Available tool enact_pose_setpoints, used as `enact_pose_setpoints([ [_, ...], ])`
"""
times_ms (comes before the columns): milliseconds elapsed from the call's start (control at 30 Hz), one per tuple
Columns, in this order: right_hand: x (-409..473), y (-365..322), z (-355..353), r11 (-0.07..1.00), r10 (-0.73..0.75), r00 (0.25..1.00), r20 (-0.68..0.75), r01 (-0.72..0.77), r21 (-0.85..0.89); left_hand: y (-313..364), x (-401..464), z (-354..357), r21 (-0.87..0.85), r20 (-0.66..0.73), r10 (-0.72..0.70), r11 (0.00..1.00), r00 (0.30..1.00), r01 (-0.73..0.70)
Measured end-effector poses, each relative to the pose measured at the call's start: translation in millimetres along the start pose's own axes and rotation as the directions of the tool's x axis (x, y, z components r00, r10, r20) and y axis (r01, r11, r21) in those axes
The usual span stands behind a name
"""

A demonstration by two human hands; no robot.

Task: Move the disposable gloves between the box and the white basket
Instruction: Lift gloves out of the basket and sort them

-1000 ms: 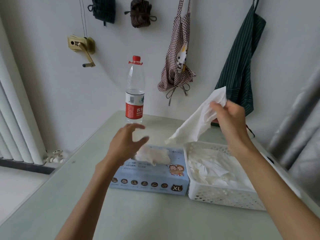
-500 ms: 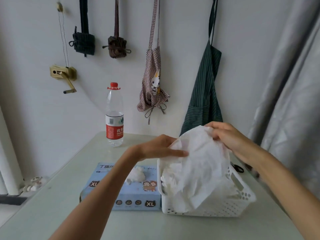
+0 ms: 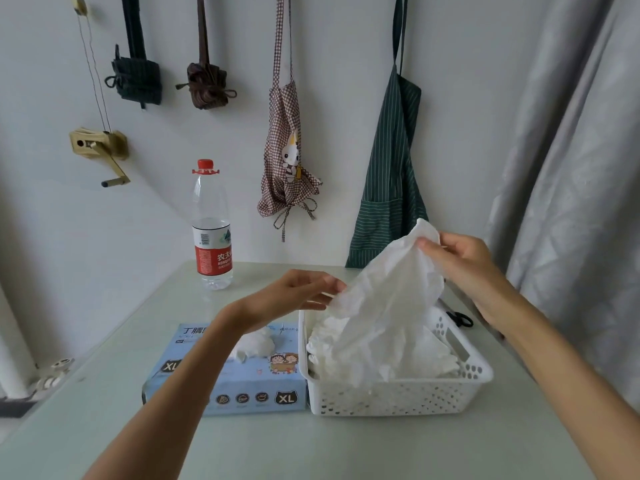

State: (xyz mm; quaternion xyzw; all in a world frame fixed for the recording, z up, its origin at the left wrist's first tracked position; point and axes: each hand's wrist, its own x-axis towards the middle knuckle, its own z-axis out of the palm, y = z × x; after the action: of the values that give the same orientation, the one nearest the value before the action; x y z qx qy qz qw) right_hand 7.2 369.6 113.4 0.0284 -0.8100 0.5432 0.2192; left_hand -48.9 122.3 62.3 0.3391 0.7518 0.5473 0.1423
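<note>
Both hands, right hand [image 3: 464, 268] and left hand [image 3: 298, 292], pinch a glove [image 3: 388, 306] above the white basket [image 3: 398, 396] at lower right; next, probably, release it inside.

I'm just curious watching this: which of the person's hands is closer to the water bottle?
Left. The left hand is just right of and in front of the water bottle, holding the glove. The right hand pinches the glove's top, far off to the right.

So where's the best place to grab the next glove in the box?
By the white tuft sticking up through the box's top slot, pinched from above. It stands clear of the card; the left hand is nearest, though its forearm crosses the box.
</note>
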Motion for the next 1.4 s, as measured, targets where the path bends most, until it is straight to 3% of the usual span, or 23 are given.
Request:
enact_pose_setpoints([
  [167, 4, -9, 11, 0.968, -0.190, 0.981, -0.023, 0.183, -0.173, 11, -3, 3, 0.063, -0.207, 0.036, 0.998, 0.978, -0.023],
  [333, 9, -19, 24, 0.867, -0.337, 0.941, 0.012, 0.316, -0.386, 29, 13, 42, 0.067, -0.146, 0.009, 0.998, 0.989, 0.001],
  [467, 18, -16, 15, 0.787, -0.395, 0.919, 0.002, 0.340, -0.514, 16, 27, 57, 0.204, -0.226, 0.105, 0.977, 0.968, -0.059],
  [533, 22, -14, 6, 0.716, -0.419, 0.908, 0.016, 0.341, -0.609, 16, 22, 54, 0.146, -0.234, 0.108, 0.987, 0.966, -0.075],
  [633, 25, -15, -5, 0.624, -0.413, 0.908, 0.069, 0.337, -0.705, 18, 12, 41, 0.019, -0.134, 0.045, 0.999, 0.990, -0.043],
  [733, 22, -20, -5, 0.650, -0.396, 0.911, 0.118, 0.369, -0.664, 16, 4, 18, -0.050, -0.150, -0.049, 0.998, 0.987, 0.042],
  [833, 13, -31, 7, 0.801, -0.363, 0.922, 0.132, 0.382, -0.462, 24, -9, -2, -0.114, -0.228, -0.100, 0.991, 0.968, 0.076],
  [933, 5, -44, 26, 0.927, -0.285, 0.947, 0.148, 0.312, -0.207, 41, -30, -24, 0.118, -0.318, -0.041, 0.990, 0.947, 0.082],
  [1067, 9, -30, 39, 0.996, -0.048, 0.993, 0.108, 0.040, 0.075, 52, -27, -49, 0.366, -0.434, 0.072, 0.925, 0.898, 0.103],
  [1133, 13, -3, 38, 0.995, 0.036, 0.996, 0.086, -0.044, 0.087, 41, -2, -51, 0.428, -0.452, 0.039, 0.886, 0.891, 0.178],
  [1267, 9, 57, 24, 0.975, 0.220, 0.976, 0.010, -0.219, -0.037, 1, 55, -23, 0.542, -0.353, -0.065, 0.799, 0.933, 0.260],
  [1400, 6, 82, 3, 0.979, 0.161, 0.986, -0.035, -0.164, -0.124, -28, 87, 13, 0.371, -0.363, -0.032, 0.912, 0.931, 0.176],
])
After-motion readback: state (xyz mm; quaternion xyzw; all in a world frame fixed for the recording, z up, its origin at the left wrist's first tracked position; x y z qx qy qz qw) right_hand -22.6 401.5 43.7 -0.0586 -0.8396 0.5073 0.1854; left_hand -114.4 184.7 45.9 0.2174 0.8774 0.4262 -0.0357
